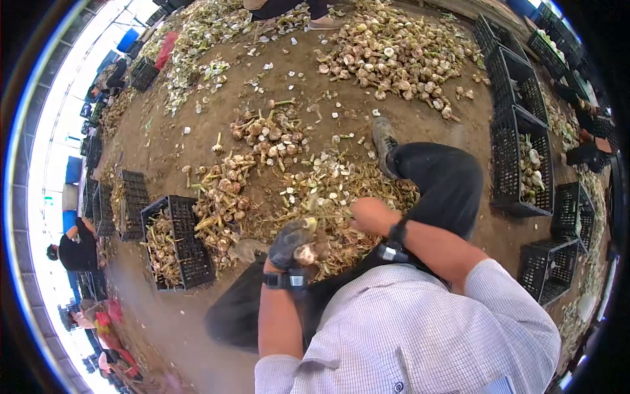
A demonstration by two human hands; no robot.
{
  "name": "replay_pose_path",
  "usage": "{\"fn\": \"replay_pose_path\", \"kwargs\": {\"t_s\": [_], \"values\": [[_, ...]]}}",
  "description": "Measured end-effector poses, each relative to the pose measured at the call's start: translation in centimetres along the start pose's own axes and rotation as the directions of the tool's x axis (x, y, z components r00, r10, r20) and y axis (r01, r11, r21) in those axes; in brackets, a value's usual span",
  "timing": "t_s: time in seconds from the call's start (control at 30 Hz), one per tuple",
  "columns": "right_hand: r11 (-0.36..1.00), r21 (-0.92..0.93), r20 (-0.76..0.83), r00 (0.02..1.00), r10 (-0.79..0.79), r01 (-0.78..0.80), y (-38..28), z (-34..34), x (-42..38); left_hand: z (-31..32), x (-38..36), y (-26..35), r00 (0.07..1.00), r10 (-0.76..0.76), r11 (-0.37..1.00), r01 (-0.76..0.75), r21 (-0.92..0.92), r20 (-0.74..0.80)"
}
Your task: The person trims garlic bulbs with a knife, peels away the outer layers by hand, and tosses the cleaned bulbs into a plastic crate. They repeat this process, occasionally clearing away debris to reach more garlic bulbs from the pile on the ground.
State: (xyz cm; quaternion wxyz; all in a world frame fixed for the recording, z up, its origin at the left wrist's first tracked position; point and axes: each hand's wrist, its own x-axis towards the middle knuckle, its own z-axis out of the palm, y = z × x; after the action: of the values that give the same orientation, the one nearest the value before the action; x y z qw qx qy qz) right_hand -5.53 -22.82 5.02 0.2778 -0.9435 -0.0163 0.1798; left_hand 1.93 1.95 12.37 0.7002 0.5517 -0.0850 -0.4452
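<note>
My left hand (287, 246), in a dark glove, is closed around a garlic bulb (304, 254); the pale cut end of a stem shows at its fingertips. To its right, my right hand (373, 217) is bare and closed in a fist. Something thin runs from the fist toward the left hand, too blurred to identify. Loose garlic bulbs with stems (230, 180) lie in a heap just beyond the left hand. Cut stems and roots (351, 246) cover the ground beneath and between both hands.
A black crate (190, 243) holding stems stands at the left. More black crates (522, 161) line the right side. A large garlic pile (400, 52) lies at the back. Other people (79, 246) are at both edges, and a shoe (326, 23) shows at the top.
</note>
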Motion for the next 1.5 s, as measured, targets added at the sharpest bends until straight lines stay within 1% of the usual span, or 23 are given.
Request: {"fn": "replay_pose_path", "kwargs": {"t_s": [0.03,0.13,0.2,0.23,0.27,0.3,0.37,0.4,0.5,0.57,0.6,0.63,0.67,0.7,0.77,0.87,1.07,1.13,1.17,1.2,1.27,1.37,1.5], "values": [[0.991,-0.005,0.107,0.986,0.131,-0.131,0.7,-0.3,-0.3,-1.2,-0.1,-0.4,0.971,0.237,0.920,-0.234,0.314,0.028],[0.973,0.102,0.045,0.978,0.204,-0.207,0.0,-0.3,0.1,-0.4,0.1,1.2,0.995,0.008,0.996,-0.017,-0.087,-0.096],[0.953,0.270,-0.027,0.988,0.151,-0.138,-0.7,-0.9,-0.2,-1.2,0.5,-0.6,0.965,-0.137,0.952,0.066,-0.298,-0.225],[0.930,0.359,-0.081,0.990,0.117,-0.081,-1.2,-1.1,-0.5,-2.3,1.1,-2.6,0.984,0.042,0.993,-0.022,0.117,-0.174],[0.895,0.446,-0.139,0.986,0.090,-0.019,-1.8,-1.5,-0.7,-3.4,1.8,-4.5,0.968,0.220,0.853,-0.134,0.504,-0.116],[0.882,0.472,-0.073,0.996,0.044,-0.004,-2.6,-2.4,-1.0,-2.7,2.7,-4.8,0.970,0.197,0.864,-0.105,0.492,-0.140],[0.854,0.500,-0.122,0.988,-0.094,0.143,-3.6,-1.4,-1.0,-1.8,1.9,-5.4,0.954,0.299,0.338,-0.129,0.932,0.024],[0.833,0.510,-0.150,0.976,-0.161,0.216,-4.3,-1.3,-1.0,-1.8,2.1,-6.1,0.965,0.260,0.361,-0.131,0.924,0.035],[0.847,0.507,-0.093,0.987,-0.129,0.159,-5.1,-1.2,-0.6,-1.4,2.7,-7.4,0.995,0.104,0.459,-0.059,0.887,0.012],[0.817,0.562,-0.069,0.992,-0.108,0.128,-4.8,-1.5,-0.4,-4.2,3.8,-12.4,0.992,0.082,0.910,-0.034,0.413,-0.100],[0.766,0.637,-0.088,0.995,-0.039,0.087,-4.6,-1.5,-0.3,-2.0,3.2,-9.5,0.981,-0.081,0.997,0.083,0.002,-0.179],[0.706,0.706,-0.100,0.994,0.032,0.048,-4.3,-1.4,-0.3,0.4,2.6,-6.3,0.937,-0.241,0.899,0.118,-0.422,-0.252],[0.638,0.770,-0.105,0.989,0.104,0.015,-4.1,-1.4,-0.3,0.0,2.9,-7.2,0.964,-0.109,0.962,0.041,-0.269,-0.242],[0.515,0.851,0.039,0.989,0.141,-0.107,-4.8,-3.1,-0.8,-0.8,3.5,-8.6,0.978,0.022,0.993,-0.046,-0.112,-0.209],[0.528,0.847,-0.031,0.988,0.152,-0.055,-4.2,-2.2,-0.4,1.8,2.9,-5.4,0.954,0.291,0.890,-0.240,0.388,-0.077],[0.580,0.813,-0.043,0.987,0.157,-0.057,-4.8,-3.0,-0.7,2.6,2.7,-4.6,0.984,0.160,0.910,-0.115,0.397,-0.082],[0.457,0.889,-0.085,0.988,0.130,0.016,-5.0,-2.1,-0.8,1.9,2.8,-5.7,0.971,0.235,0.825,-0.178,0.537,-0.040],[0.438,0.899,-0.040,0.990,0.133,-0.023,-5.1,-2.6,-1.1,1.9,2.9,-6.0,0.989,0.129,0.928,-0.096,0.361,-0.067],[0.492,0.871,-0.063,0.990,0.129,-0.009,-5.0,-2.6,-1.1,1.9,2.9,-6.1,0.994,0.075,0.962,-0.053,0.269,-0.073],[0.543,0.840,-0.086,0.989,0.123,0.006,-4.8,-2.6,-1.0,1.2,3.1,-6.5,0.980,0.198,0.840,-0.167,0.516,-0.004],[0.683,0.727,-0.155,0.985,0.074,0.063,-4.3,-2.7,-1.1,-0.5,3.7,-7.5,0.911,0.352,0.391,-0.352,0.850,0.215],[0.850,0.507,-0.224,0.974,-0.033,0.145,-4.4,-3.7,-2.1,0.7,2.9,-5.7,0.977,0.209,0.673,-0.125,0.729,-0.026],[0.907,0.301,-0.319,0.927,-0.195,0.295,-4.0,-3.1,-2.3,-1.3,2.9,-7.9,0.966,0.248,0.521,-0.192,0.832,0.067]]}}
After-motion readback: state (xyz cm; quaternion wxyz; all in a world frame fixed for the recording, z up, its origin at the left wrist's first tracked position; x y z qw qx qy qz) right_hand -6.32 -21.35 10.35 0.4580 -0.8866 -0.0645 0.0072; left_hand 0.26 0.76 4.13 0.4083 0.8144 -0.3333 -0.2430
